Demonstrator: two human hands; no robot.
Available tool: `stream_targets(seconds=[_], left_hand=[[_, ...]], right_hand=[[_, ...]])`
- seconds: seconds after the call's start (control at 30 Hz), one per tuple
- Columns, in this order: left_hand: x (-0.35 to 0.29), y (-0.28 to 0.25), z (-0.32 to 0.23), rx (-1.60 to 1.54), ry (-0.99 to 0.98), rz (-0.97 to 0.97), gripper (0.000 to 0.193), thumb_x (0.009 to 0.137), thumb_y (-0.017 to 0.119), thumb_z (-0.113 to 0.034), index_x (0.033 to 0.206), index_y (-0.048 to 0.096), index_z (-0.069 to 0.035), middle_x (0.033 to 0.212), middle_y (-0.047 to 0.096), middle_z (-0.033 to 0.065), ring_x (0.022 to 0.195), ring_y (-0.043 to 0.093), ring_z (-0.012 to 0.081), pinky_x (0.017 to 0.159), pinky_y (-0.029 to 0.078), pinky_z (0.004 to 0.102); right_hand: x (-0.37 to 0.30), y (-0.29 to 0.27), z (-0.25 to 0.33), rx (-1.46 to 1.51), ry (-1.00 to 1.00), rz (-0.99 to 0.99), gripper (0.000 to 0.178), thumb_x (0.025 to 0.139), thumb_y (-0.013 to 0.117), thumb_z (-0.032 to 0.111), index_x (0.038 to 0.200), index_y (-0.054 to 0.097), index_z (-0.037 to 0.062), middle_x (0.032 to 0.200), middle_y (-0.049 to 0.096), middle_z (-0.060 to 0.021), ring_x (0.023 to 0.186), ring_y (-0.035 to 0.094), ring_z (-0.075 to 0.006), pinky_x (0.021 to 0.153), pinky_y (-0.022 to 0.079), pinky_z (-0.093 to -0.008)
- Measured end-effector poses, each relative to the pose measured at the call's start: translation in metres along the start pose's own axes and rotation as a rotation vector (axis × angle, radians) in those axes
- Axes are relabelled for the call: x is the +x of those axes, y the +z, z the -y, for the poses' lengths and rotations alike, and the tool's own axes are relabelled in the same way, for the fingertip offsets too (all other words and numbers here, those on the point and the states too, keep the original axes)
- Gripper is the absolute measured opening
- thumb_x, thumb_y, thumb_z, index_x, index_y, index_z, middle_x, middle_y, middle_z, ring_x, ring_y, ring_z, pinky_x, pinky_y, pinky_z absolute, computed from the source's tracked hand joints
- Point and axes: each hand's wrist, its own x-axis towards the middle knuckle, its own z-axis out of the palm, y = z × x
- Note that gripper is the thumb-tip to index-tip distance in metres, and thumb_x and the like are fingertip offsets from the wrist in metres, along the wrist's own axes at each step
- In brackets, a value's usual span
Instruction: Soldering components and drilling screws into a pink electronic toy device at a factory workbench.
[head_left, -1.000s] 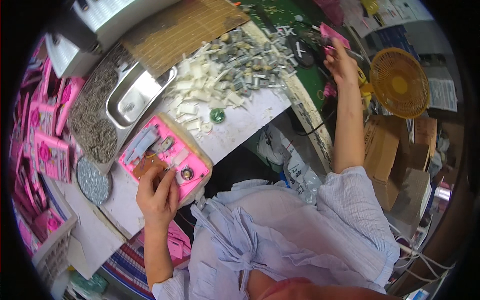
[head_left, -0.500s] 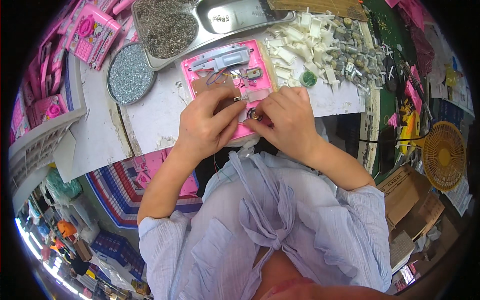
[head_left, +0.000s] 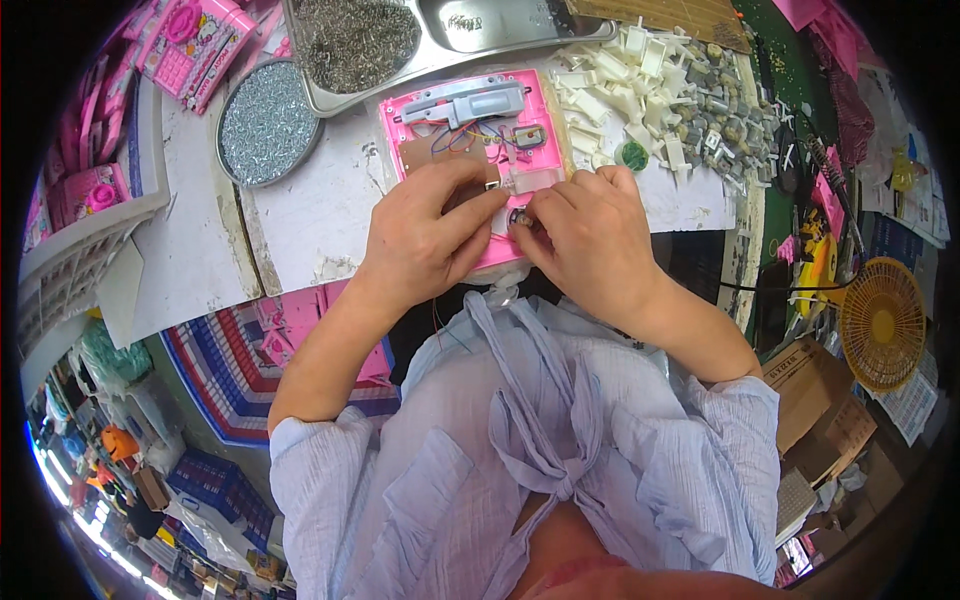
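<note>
A pink plastic housing (head_left: 548, 98) lies open on the table before me. Inside it are a grey-blue plastic mechanism (head_left: 492, 104), a brown board (head_left: 425, 152), thin coloured wires and a small metal motor (head_left: 530, 136). My left hand (head_left: 425, 228) rests over the housing's near left part, thumb and fingertips closed together; whatever they grip is hidden. Beside its index finger shows a small silver part (head_left: 492, 184). In the near right corner, my right hand (head_left: 590, 232) pinches a small round part, dark with a metallic rim (head_left: 518, 216), low against the housing.
A steel tray (head_left: 350, 105) of small screws stands behind, with a round dish (head_left: 268, 122) of silvery screws to its left. White plastic pieces (head_left: 605, 85) and small motors (head_left: 715, 115) are heaped at the right. Pink housings (head_left: 195, 50) are piled far left; a yellow fan (head_left: 883, 322) stands right.
The whole view has shifted slightly, with the table things now farther right. Both hands stay over the housing's near end, with the right one still pinching the round part.
</note>
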Motion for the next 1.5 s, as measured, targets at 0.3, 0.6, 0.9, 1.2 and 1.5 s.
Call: stream_targets(seconds=[0.3, 0.6, 0.9, 1.2, 1.5], left_hand=[[0.002, -0.002, 0.000, -0.023, 0.020, 0.005, 0.030, 0.076, 0.077, -0.002, 0.105, 0.077, -0.008, 0.109, 0.067, 0.0137, 0.089, 0.070, 0.0275, 0.075, 0.059, 0.0346], [0.000, -0.003, 0.000, -0.008, 0.032, 0.006, 0.029, 0.075, 0.077, -0.005, 0.104, 0.074, -0.007, 0.110, 0.067, 0.0099, 0.088, 0.067, 0.0270, 0.075, 0.055, 0.0394], [0.035, -0.004, 0.008, 0.176, 0.038, -0.150, 0.029, 0.072, 0.077, -0.010, 0.100, 0.074, -0.011, 0.106, 0.062, 0.0048, 0.089, 0.060, 0.0245, 0.080, 0.045, 0.0402], [0.059, -0.003, 0.010, 0.253, 0.067, 0.033, 0.025, 0.075, 0.078, -0.020, 0.099, 0.076, -0.012, 0.109, 0.061, 0.0032, 0.108, 0.057, 0.0246, 0.097, 0.038, 0.0436], [0.063, 0.001, 0.018, 0.250, 0.098, 0.042, 0.012, 0.077, 0.075, -0.018, 0.087, 0.071, -0.012, 0.099, 0.058, 0.0031, 0.097, 0.057, 0.0247, 0.091, 0.040, 0.0424]], right_hand=[[0.000, 0.004, -0.015, 0.083, -0.171, 0.016, 0.013, 0.079, 0.074, 0.015, 0.079, 0.064, 0.0078, 0.078, 0.063, -0.0051, 0.081, 0.060, -0.0242, 0.073, 0.042, -0.0397], [0.010, -0.011, -0.037, 0.325, -0.049, -0.026, 0.016, 0.079, 0.082, 0.015, 0.085, 0.070, 0.0060, 0.079, 0.068, -0.0067, 0.077, 0.064, -0.0257, 0.072, 0.047, -0.0395], [0.052, -0.005, -0.051, -0.019, 0.147, 0.039, 0.030, 0.078, 0.077, 0.033, 0.072, 0.069, 0.0050, 0.069, 0.068, -0.0143, 0.071, 0.068, -0.0337, 0.066, 0.054, -0.0475], [0.055, -0.013, -0.055, 0.314, 0.395, 0.150, 0.020, 0.076, 0.072, 0.022, 0.072, 0.069, 0.0030, 0.071, 0.069, -0.0156, 0.073, 0.070, -0.0353, 0.069, 0.057, -0.0470], [0.057, -0.014, -0.032, -0.184, 0.032, 0.223, 0.015, 0.081, 0.067, 0.017, 0.079, 0.067, 0.0020, 0.076, 0.070, -0.0176, 0.076, 0.070, -0.0368, 0.068, 0.056, -0.0479]])
